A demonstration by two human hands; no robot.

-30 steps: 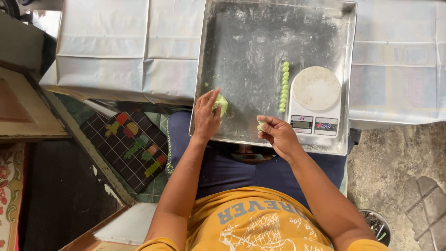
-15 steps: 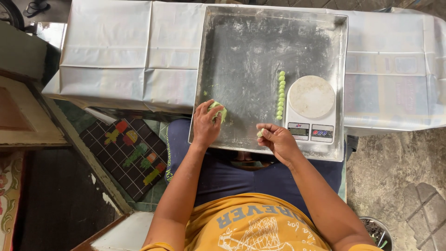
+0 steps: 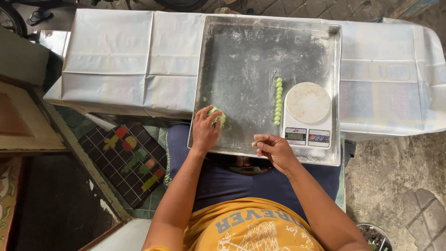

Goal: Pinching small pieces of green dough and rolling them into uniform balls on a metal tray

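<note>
Head view: green dough being portioned into little balls on a floured metal tray.

The left hand point(image 3: 206, 131) rests on the tray point(image 3: 241, 60) with its fingers curled over a lump of green dough point(image 3: 217, 115), gripping it at the near left part of the tray. The right hand point(image 3: 275, 149) has thumb and fingertips pinched shut on a small pale piece point(image 3: 254, 143), held just above the tray's near edge. A row of small green balls point(image 3: 278, 101) already lies in a line just beside the white kitchen scale point(image 3: 306, 114), whose round plate carries nothing but a dusting of flour. Judging by the lump left under the left hand, several portions are done and a fair share remains; most of the tray is bare.
</note>
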